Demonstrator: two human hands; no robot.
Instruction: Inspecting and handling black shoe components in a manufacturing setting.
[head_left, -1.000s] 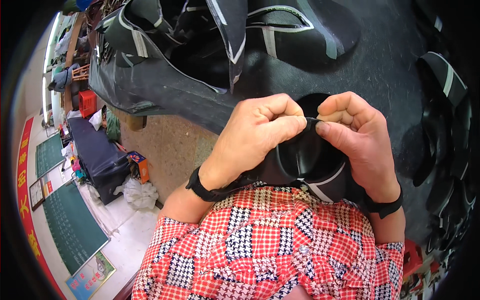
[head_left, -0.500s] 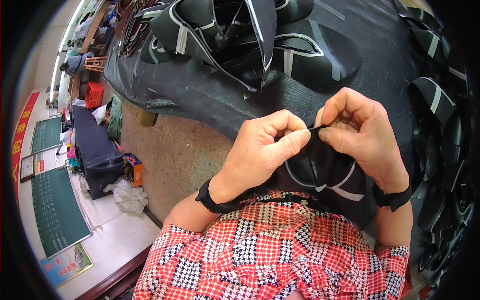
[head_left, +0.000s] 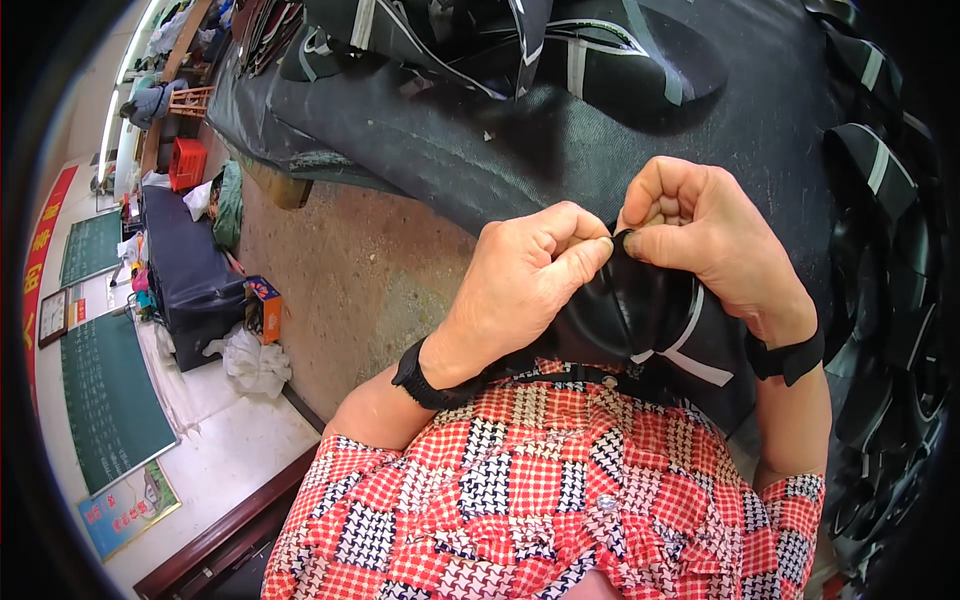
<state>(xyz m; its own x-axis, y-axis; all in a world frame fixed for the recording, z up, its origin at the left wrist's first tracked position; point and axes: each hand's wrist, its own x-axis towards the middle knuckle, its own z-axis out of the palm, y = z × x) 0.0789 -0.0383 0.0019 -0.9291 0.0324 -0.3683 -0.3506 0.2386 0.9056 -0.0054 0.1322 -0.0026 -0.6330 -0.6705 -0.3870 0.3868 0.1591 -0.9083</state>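
Note:
A black leather shoe upper [head_left: 650, 310] is held up in front of my body, with white tape strips along its seams and a loose white tail at its lower right. My left hand [head_left: 530, 275] pinches the upper's top edge between thumb and forefinger. Right beside it, my right hand [head_left: 705, 230] pinches the same edge, its other fingers curled in. The two sets of fingertips almost meet. Whatever lies between the fingertips besides the edge is too small to make out.
A table with a dark cover [head_left: 480, 160] spreads beyond my hands. Several black uppers [head_left: 650, 70] with white tape lie on its far part. More black pieces [head_left: 890, 300] are heaped along the right. At the left are a dark padded bench [head_left: 195, 280] and a red crate [head_left: 187, 163].
Both hands have shifted slightly up and left with the upper, still pinching its edge. The pieces on the table sit higher in the picture.

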